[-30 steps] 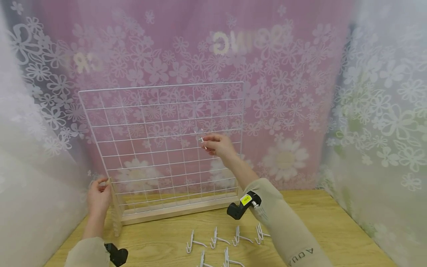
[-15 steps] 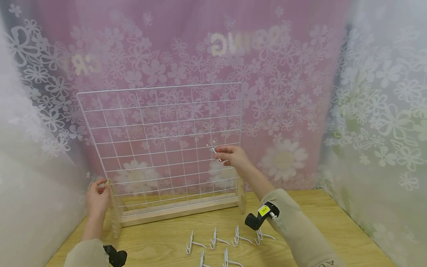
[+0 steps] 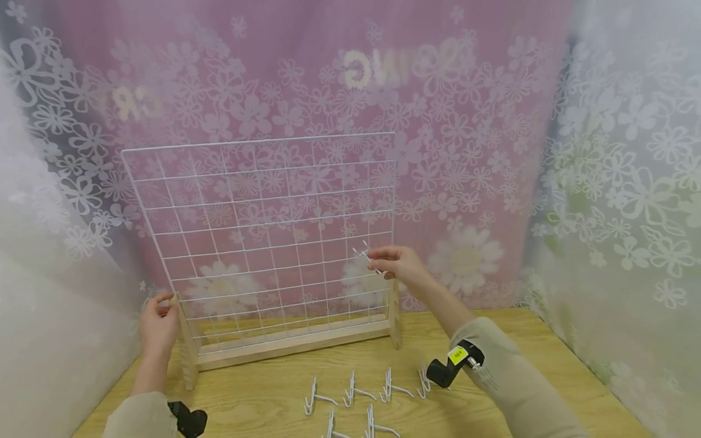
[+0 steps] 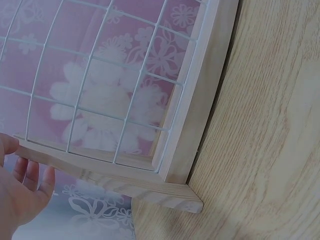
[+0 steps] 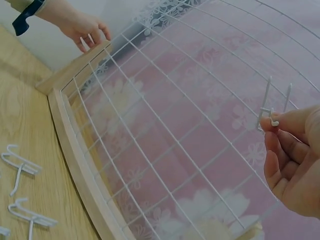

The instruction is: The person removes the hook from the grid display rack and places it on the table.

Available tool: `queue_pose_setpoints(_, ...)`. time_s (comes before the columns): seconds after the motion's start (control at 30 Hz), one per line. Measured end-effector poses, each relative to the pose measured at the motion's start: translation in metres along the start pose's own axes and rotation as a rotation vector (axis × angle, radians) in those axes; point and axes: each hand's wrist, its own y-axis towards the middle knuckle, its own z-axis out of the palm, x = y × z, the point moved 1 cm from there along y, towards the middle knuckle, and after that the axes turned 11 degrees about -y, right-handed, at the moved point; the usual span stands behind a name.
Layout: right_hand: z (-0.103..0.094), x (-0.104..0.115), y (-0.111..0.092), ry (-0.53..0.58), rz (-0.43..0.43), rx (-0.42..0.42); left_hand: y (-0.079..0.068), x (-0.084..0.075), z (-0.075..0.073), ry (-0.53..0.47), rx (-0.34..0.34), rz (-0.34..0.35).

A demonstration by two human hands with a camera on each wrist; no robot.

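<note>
A white wire grid panel (image 3: 257,225) stands upright in a wooden stand (image 3: 296,345). My left hand (image 3: 159,325) holds the top of the stand's left post, with fingertips around the wood in the left wrist view. My right hand (image 3: 402,266) pinches a white metal display hook (image 5: 266,95) between thumb and fingers, in front of the grid's lower right part. The hook's two prongs point up and toward the grid in the right wrist view. Part of its arm is hidden by the fingers.
Several more white hooks (image 3: 353,392) lie in two rows on the wood-grain table (image 3: 263,401), in front of the stand. A pink flowered curtain (image 3: 482,152) hangs behind the grid, with pale sheets at both sides.
My right hand has moved right and down with the hook, from near the grid's middle to its lower right side. My left hand has stayed on the post.
</note>
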Motion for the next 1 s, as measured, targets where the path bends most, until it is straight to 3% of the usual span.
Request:
queue_pose_setpoints(0.5,-0.014,-0.036,-0.029,-0.079,-0.042,0.086,0.004,0.002,-0.001,0.006,0.001,0.009)
queue_pose_setpoints(1.0,-0.016,-0.048,-0.05,-0.14,-0.031,0.11,0.003,0.003,0.0,0.016,-0.006,0.013)
